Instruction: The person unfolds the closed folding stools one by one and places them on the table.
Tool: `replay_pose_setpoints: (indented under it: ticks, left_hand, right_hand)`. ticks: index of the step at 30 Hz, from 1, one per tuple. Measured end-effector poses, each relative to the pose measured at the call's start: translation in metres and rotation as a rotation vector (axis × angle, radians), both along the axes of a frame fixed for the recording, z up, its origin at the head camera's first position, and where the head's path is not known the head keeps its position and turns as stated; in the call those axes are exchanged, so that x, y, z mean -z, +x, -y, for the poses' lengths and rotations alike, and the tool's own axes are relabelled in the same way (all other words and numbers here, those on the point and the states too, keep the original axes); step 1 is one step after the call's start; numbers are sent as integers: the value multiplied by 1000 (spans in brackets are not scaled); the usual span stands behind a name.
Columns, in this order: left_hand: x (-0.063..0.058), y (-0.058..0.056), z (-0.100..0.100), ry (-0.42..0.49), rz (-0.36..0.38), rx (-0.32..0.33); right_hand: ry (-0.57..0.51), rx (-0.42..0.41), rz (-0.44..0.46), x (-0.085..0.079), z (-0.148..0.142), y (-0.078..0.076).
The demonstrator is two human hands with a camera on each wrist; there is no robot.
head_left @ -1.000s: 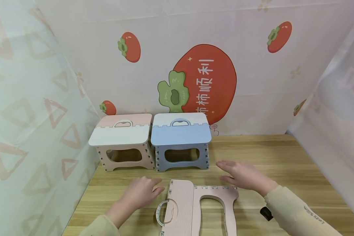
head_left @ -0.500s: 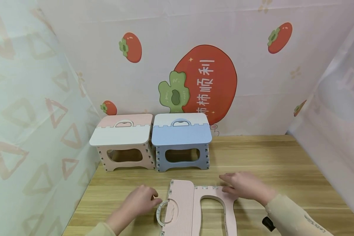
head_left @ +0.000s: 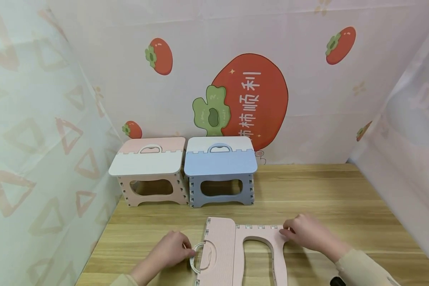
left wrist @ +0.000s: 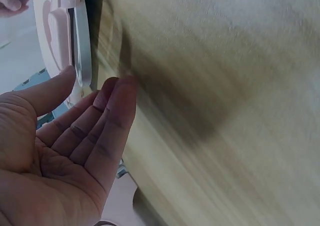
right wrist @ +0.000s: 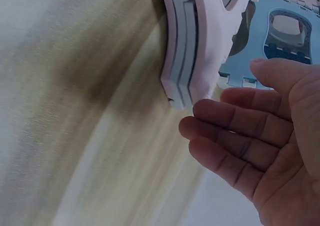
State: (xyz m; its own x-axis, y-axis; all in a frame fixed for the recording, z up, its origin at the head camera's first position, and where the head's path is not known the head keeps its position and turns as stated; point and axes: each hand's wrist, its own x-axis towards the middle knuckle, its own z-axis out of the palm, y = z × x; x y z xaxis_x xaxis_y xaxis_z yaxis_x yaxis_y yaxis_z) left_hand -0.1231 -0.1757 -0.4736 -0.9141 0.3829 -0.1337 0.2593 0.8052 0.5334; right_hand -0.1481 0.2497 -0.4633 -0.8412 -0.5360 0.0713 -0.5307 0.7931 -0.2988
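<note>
A folded pink step stool (head_left: 219, 246) lies flat at the front of the wooden table, its leg panel (head_left: 261, 232) to the right and a white carry handle (head_left: 193, 260) sticking out on the left. My left hand (head_left: 173, 248) is at that handle, with thumb and fingertips close to its end; in the left wrist view the fingers (left wrist: 107, 131) are loosely bent and apart from the thumb. At the far right corner of the leg panel is my right hand (head_left: 307, 232), fingertips right at the edge. Its fingers (right wrist: 235, 128) look relaxed in the right wrist view, where the stool's layered edge (right wrist: 187, 46) shows.
Behind, two unfolded stools stand side by side: a white-and-pink one (head_left: 146, 163) on the left and a blue-and-white one (head_left: 219, 163) beside it. Printed cloth (head_left: 307, 99) hangs along the back and sides of the table (head_left: 307, 186).
Both hands have come down toward the stool: the left to the carry handle, the right outward to the leg panel's far right corner. The stools have stayed in place.
</note>
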Motion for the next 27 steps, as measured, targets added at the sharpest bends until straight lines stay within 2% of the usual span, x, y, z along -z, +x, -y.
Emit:
replay_pose_setpoints:
  ticks: [4, 12, 19, 22, 27]
  left_hand:
    - [4, 2, -1, 102, 119, -24]
    - [11, 5, -5, 361, 411, -124]
    - [14, 6, -6, 456, 517, -193]
    - [15, 6, -11, 476, 538, -217]
    - [17, 5, -19, 515, 553, -229]
  right_hand:
    - [-22, -8, 43, 5, -3, 8]
    - [-45, -51, 27, 10, -1, 17]
    - [-44, -84, 8, 12, -3, 21]
    - [-31, -85, -6, 13, -5, 22]
    - [2, -62, 23, 14, -8, 21]
